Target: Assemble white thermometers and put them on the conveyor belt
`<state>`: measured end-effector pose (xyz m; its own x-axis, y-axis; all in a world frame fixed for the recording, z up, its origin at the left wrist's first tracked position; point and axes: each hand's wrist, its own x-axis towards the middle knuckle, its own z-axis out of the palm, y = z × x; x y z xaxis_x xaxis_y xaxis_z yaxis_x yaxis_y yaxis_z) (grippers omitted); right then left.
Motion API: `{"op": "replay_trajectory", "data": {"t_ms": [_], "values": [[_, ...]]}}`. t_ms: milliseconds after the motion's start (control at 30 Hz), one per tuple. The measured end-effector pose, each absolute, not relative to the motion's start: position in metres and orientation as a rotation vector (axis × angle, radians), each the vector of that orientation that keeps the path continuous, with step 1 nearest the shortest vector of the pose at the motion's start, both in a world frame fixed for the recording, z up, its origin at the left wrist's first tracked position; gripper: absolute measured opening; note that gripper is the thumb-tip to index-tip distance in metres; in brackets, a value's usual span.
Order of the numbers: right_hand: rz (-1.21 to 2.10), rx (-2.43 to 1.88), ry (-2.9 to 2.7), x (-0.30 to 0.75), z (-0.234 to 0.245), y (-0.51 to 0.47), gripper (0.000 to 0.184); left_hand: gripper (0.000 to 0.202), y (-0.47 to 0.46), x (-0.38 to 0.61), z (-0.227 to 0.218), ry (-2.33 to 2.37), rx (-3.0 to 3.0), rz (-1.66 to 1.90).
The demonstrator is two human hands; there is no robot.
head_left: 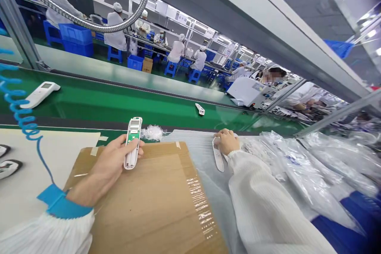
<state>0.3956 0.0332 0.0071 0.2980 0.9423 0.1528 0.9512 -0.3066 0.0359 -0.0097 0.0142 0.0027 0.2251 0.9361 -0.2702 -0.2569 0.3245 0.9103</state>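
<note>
White handheld device exposes green circuit board.

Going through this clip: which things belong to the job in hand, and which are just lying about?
In use:
left hand holding an open white plastic handset with green circuit board
right hand on a long white plastic casing

Lying about:
clear plastic bags
white handset on the green conveyor belt

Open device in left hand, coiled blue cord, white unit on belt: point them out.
Open device (131,139), head view, circuit board.
Coiled blue cord (18,116), head view, a coil.
White unit (38,97), head view, casing.
</note>
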Motion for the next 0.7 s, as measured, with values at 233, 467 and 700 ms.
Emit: {"op": "replay_trajectory", "data": {"t_ms": [233, 467, 700], "values": [[0.067, -2.35, -1.845, 0.384, 0.051, 0.029, 0.021, 0.04, 0.008, -0.005, 0.007, 1.083, 1.082, 0.923], [1.103, -1.545, -1.486, 0.256, 0.061, 0.032, 0.033, 0.04, 0.006, 0.003, -0.001, 1.204, 1.511, 1.099], [1.473, -0.973, -1.347, 0.177, 0.009, 0.025, 0.037, 0.037, 0.01, -0.002, -0.01, 1.319, 1.677, 1.156]]}}
